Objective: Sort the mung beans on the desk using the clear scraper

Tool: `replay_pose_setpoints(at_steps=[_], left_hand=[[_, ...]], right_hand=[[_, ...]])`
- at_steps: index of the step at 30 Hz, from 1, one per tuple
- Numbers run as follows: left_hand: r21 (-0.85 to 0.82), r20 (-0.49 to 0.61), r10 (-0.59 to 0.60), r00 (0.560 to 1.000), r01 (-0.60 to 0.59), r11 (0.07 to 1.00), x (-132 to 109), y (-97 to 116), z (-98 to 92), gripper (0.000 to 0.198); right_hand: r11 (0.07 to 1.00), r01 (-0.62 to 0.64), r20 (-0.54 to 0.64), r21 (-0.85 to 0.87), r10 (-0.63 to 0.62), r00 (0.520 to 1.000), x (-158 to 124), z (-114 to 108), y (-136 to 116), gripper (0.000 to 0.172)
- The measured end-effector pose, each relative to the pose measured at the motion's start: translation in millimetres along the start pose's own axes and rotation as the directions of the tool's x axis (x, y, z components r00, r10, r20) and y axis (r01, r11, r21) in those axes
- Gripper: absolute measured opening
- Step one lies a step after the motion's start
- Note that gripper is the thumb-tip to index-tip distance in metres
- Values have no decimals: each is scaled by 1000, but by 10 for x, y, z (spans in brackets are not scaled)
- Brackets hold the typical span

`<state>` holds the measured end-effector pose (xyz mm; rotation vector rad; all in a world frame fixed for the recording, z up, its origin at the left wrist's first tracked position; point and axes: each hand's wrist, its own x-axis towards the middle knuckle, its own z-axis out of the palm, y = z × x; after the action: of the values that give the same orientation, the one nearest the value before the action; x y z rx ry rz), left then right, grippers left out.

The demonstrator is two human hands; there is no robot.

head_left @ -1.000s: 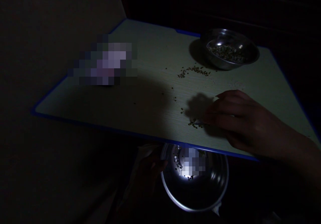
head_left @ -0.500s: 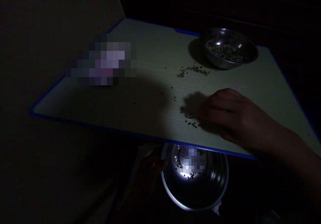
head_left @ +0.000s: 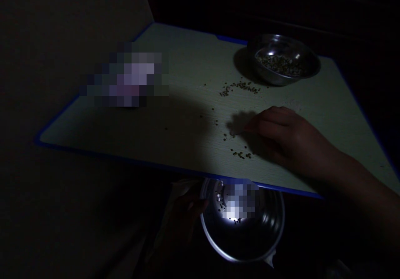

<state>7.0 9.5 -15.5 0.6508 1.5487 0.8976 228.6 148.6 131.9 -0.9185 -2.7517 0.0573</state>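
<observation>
My right hand (head_left: pixel 281 135) lies on the pale tabletop (head_left: pixel 175 116), fingers curled and held together, fingertips touching the surface beside a few small dark grains (head_left: pixel 240 154). Whether a grain is pinched I cannot make out. Below the table's front edge my left hand (head_left: pixel 187 212), very dim, grips the rim of a steel bowl (head_left: pixel 250 245) that holds a few grains. The scene is dark apart from a patch of light on the table.
A second steel bowl (head_left: pixel 283 62) with grains stands at the table's far right. A loose row of grains (head_left: pixel 239 88) lies just in front of it. A blurred object (head_left: pixel 125 79) rests at the table's left. The table has a blue edge (head_left: pixel 125 160).
My right hand has slid left and a little away from me across the table, past the small grain cluster. The left hand and lower bowl have stayed put.
</observation>
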Motion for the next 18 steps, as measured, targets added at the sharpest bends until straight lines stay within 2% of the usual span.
replay_pose_setpoints(at_steps=[3, 7, 11, 16, 18], left_hand=[[-36, 12, -11, 1000, 12, 999, 15, -29, -1, 29], [2, 16, -45, 999, 45, 999, 9, 2, -23, 29], [27, 25, -10, 1000, 10, 1000, 10, 30, -24, 23], [109, -79, -27, 997, 35, 993, -39, 39, -44, 26], [154, -73, -39, 997, 50, 987, -70, 80, -63, 25]], right_hand=[[1000, 14, 12, 14, -14, 1000, -8, -4, -10, 31], [1000, 14, 19, 22, -14, 1000, -34, -38, -31, 30], [999, 4, 44, 40, -6, 999, -69, -83, -55, 30], [994, -12, 74, 104, 4, 997, -112, -128, -80, 31], [990, -22, 91, 137, 9, 996, -117, -138, -88, 32]])
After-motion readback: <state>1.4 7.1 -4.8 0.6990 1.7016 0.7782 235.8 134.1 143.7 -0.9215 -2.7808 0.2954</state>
